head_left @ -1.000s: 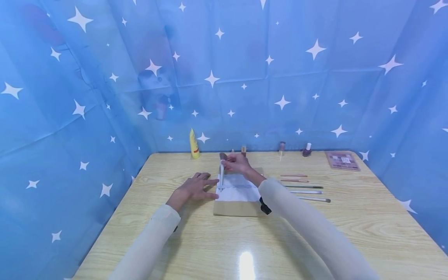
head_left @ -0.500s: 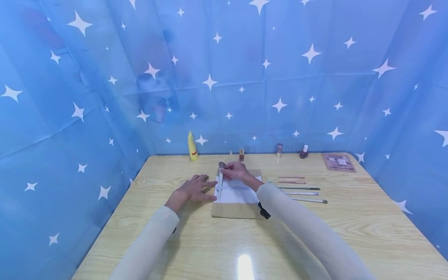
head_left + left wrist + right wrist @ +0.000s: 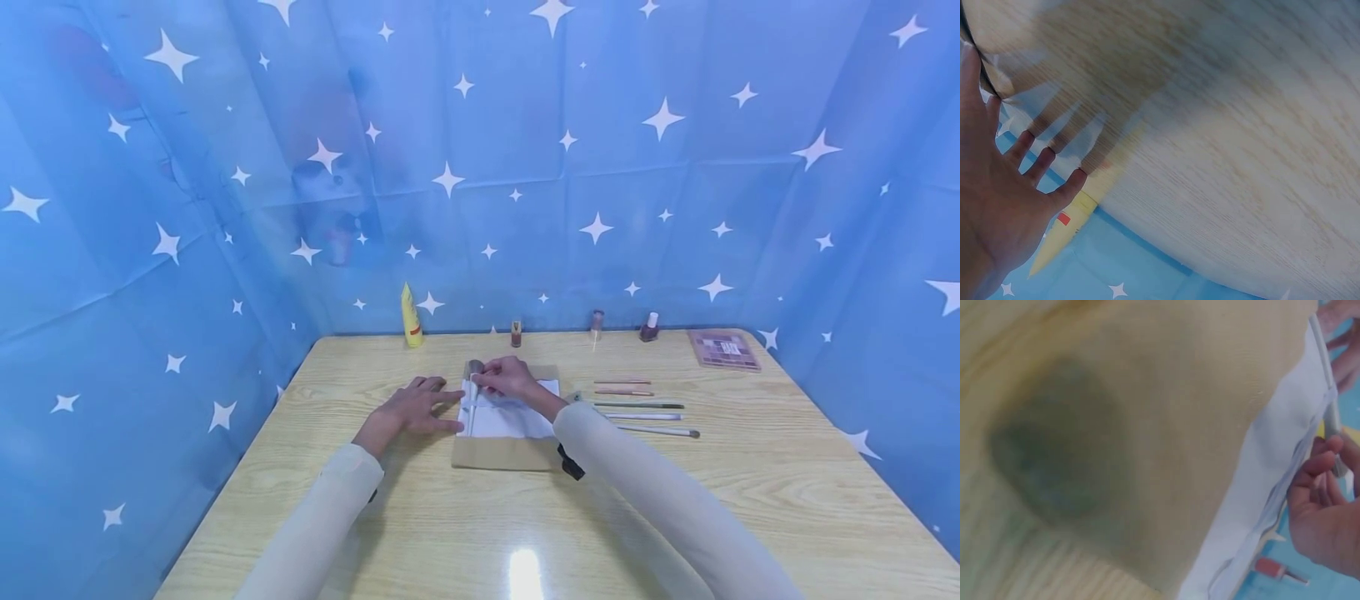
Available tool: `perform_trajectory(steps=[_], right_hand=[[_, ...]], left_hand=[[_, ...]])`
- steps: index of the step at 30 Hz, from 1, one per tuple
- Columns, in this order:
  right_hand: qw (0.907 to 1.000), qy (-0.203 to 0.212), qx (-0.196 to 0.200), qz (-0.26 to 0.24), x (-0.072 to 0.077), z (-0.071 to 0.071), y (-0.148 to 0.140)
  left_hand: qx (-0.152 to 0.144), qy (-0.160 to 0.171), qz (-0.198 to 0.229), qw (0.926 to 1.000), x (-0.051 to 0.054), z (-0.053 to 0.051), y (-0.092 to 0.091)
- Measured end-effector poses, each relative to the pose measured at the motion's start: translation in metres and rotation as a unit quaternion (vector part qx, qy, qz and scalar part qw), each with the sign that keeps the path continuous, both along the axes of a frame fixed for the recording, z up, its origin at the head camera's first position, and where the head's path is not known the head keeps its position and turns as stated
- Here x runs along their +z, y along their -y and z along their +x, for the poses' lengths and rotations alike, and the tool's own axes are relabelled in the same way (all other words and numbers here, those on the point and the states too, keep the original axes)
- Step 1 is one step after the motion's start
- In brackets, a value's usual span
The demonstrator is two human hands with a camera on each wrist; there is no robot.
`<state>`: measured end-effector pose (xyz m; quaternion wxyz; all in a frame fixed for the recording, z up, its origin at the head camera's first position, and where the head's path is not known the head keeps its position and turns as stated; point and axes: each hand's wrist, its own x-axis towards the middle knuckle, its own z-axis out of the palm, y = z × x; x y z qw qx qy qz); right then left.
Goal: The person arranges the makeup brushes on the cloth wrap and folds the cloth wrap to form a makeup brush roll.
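Note:
A tan pouch [image 3: 504,452] with a white inner panel [image 3: 517,421] lies unfolded on the table. My right hand [image 3: 512,379] pinches a white-handled brush [image 3: 472,403] near its dark head, and the handle lies along the pouch's left side under a white band. In the right wrist view that hand [image 3: 1329,506] has its fingers curled at the brush [image 3: 1329,375]. My left hand [image 3: 414,407] rests spread at the pouch's left edge, with fingertips touching it; the left wrist view shows the hand [image 3: 1010,200] with straight fingers.
Several brushes [image 3: 648,417] lie in a row right of the pouch. Along the back stand a yellow tube [image 3: 411,318], a small bottle [image 3: 516,334], a pinkish tube [image 3: 597,326] and a dark polish bottle [image 3: 649,327]. A palette [image 3: 724,350] lies at the back right.
My right hand has moved down toward the near side with the brush, whose handle has slid further along the pouch under the band. My left hand has stayed at the left edge.

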<state>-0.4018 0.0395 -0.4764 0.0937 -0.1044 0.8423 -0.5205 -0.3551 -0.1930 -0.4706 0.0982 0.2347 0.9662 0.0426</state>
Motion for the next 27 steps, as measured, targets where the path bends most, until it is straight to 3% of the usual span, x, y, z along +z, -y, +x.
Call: perform_trajectory(steps=[7,18,27], right_hand=[[0.9999,0.000,0.010,0.009,-0.007,0.002,-0.002],[0.9908,-0.065,0.088,0.079,-0.014,0.010,-0.010],[0.9869,-0.086,0.094,0.100,-0.016,0.013,-0.009]], left_hand=[[0.002,-0.005,-0.001,1.0000,0.000,-0.001,0.000],[0.002,-0.003,-0.005,1.0000,-0.003,-0.003,0.000],[0.012,-0.003,-0.009,0.9999,-0.003,-0.002,0.000]])
